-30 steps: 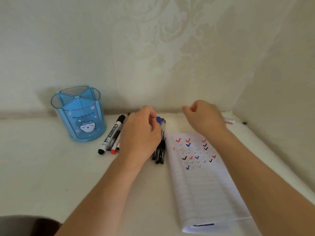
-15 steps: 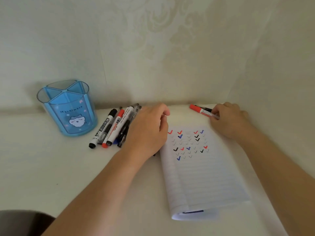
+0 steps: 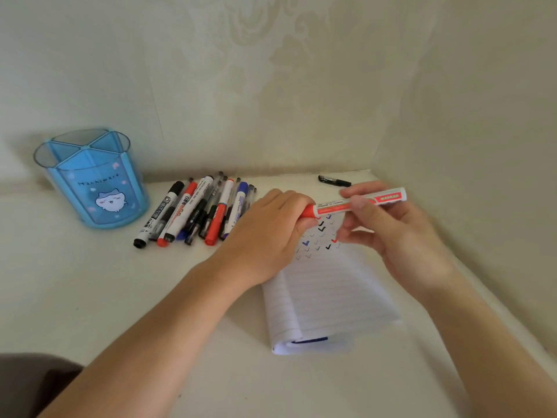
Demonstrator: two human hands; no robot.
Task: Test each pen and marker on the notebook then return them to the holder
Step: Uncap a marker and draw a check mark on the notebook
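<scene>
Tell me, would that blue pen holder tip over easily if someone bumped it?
Probably not easily: the blue pen holder looks wide for its height and sits flat on the table. Being thin see-through plastic with no pens visible in it, it is likely light, so a nudge might slide it rather than topple it.

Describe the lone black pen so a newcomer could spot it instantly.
Start at the open notebook on the white table, then look past it to the far right corner by the wall. The black pen lies there alone, apart from the pile of pens and markers beside the blue holder.
</scene>
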